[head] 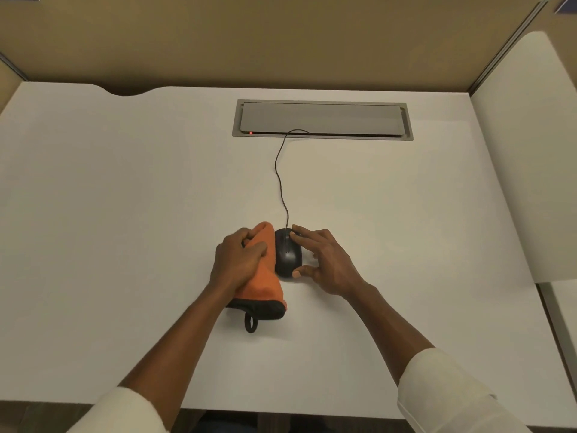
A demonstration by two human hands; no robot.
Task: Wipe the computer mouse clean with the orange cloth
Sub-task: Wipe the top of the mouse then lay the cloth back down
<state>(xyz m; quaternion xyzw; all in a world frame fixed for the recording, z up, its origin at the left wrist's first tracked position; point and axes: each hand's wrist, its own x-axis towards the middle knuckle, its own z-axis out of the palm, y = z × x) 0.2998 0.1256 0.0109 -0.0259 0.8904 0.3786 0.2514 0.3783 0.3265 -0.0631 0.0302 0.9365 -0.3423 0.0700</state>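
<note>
Mouse [287, 255] between left hand [238, 261], right hand [328, 261]

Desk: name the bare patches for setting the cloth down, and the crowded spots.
Free: the desk left of the left hand and orange cloth; the desk right of the right hand. Crowded: the middle, where hands, cloth and mouse meet and the cable runs to the hatch.

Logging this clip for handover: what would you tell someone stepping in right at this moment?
Right hand: holds the computer mouse between thumb and forefinger, flat on the desk.
Left hand: grips the bunched orange cloth, against the mouse's left side.
Done: cloth brought to the mouse; how much is wiped cannot be told.
Left: probably top, right side and rear.
</note>
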